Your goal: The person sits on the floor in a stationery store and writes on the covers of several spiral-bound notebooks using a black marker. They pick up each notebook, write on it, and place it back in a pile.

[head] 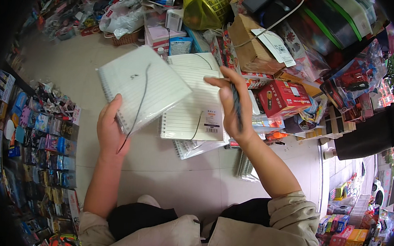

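My left hand (109, 132) grips the spiral edge of a lined notebook (151, 95) in clear plastic, held tilted above the floor. A small dark mark shows on its face, and a dark elastic cord runs across it and hangs past the edge. My right hand (226, 106) is raised to the right with a dark pen-like object (237, 107), blurred, held across the palm. Below the hands lies another wrapped spiral notebook (183, 118) with a printed label and a dark cord. More notebooks stick out behind it (187, 58) and under it (191, 150).
More spiral notebooks (246, 167) lie on the tiled floor (166, 175) under my right forearm. A red box (284, 99), a cardboard box (254, 44) and a yellow bag (205, 10) crowd the far side. Packaged goods (52, 140) line the left. A person's dark-clothed leg (367, 136) is at right.
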The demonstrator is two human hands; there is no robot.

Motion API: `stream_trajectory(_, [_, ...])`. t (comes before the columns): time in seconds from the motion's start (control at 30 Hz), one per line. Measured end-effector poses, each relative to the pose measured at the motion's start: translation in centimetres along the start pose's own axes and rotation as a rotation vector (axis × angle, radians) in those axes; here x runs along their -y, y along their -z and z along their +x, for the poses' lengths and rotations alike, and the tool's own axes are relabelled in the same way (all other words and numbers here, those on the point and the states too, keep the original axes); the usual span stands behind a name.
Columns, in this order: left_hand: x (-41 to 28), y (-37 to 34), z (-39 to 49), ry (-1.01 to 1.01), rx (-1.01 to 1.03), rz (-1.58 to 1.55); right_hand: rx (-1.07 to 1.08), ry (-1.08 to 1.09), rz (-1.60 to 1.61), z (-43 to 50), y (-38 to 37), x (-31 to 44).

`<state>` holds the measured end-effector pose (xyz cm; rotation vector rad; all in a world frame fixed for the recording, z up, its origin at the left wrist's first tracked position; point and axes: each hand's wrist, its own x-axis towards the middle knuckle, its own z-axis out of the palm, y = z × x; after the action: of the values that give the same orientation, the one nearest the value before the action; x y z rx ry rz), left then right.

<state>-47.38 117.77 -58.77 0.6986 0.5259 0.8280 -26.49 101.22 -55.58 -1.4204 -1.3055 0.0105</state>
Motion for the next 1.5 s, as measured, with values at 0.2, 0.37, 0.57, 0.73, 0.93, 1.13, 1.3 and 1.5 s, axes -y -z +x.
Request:
stream_trajectory(0.2, [0.1, 2.0, 0.3, -0.156, -0.002, 0.048, -0.041, -0.589, 0.081, 0.4, -2.4, -4.1])
stream_trajectory(0.37, [0.3, 2.0, 0.5, -0.179, -0.026, 0.029, -0.06, -0.483, 0.046, -0.3, -3.6, -5.1])
stream_trajectory(0.57, [0.4, 2.0, 0.6, -0.152, -0.04, -0.005, 0.012, -0.486, 0.043, -0.4, -3.5, -4.8])
stream_trajectory(0.73, [0.5, 2.0, 0.7, -0.133, -0.048, -0.007, 0.008, -0.525, 0.053, -0.4, -3.6, -4.7])
stream_trajectory(0.93, [0.5, 1.8, 0.5, -0.121, -0.018, -0.017, -0.082, -0.539, 0.011, -0.1, -3.7, -4.9])
stream_trajectory(1.13, [0.5, 1.8, 0.4, -0.119, -0.047, -0.012, -0.036, -0.488, -0.086, -0.1, -3.4, -4.7])
stream_trajectory(1.3, [0.5, 1.7, 0.4, -0.118, -0.038, -0.014, -0.03, -0.467, -0.08, -0.2, -3.4, -4.9])
stream_trajectory(1.5, [0.5, 1.8, 0.4, -0.114, -0.034, -0.015, -0.054, -0.441, -0.046, -0.4, -3.5, -5.2])
